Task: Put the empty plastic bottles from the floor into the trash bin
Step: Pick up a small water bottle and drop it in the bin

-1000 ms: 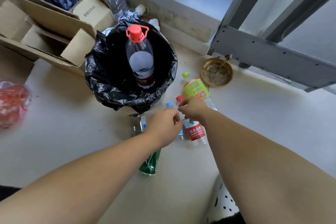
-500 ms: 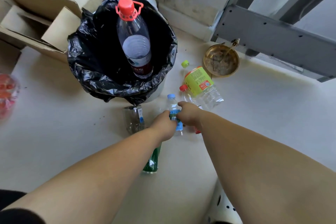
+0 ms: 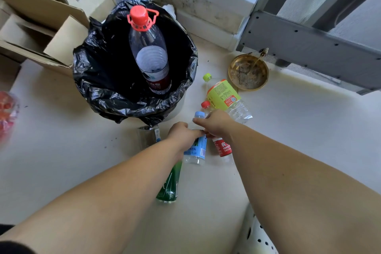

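The trash bin (image 3: pixel 99 97), lined with a black bag, stands on the floor with a large red-capped bottle (image 3: pixel 151 57) upright inside it. Several empty bottles lie in front of it. My left hand (image 3: pixel 182 135) is closed on the blue-capped bottle (image 3: pixel 195 150) at its middle. My right hand (image 3: pixel 216 122) is closed over the neck of the red-capped, red-labelled bottle (image 3: pixel 223 147) right beside it, with its fingertips touching the blue-capped bottle's neck. A yellow-green labelled bottle (image 3: pixel 223 97), a green bottle (image 3: pixel 170 183) and a crushed clear bottle (image 3: pixel 147 137) lie loose.
Open cardboard boxes (image 3: pixel 47 18) stand left of the bin. A brass dish (image 3: pixel 248 73) sits by a grey metal frame (image 3: pixel 309 51) at the right. A red plastic bag (image 3: pixel 7 113) is at the left edge and a white perforated object (image 3: pixel 255 237) is near my feet.
The view has moved closer to the floor. Both hands have come down onto the bottles and closed, the left on the blue-capped one, the right next to it.
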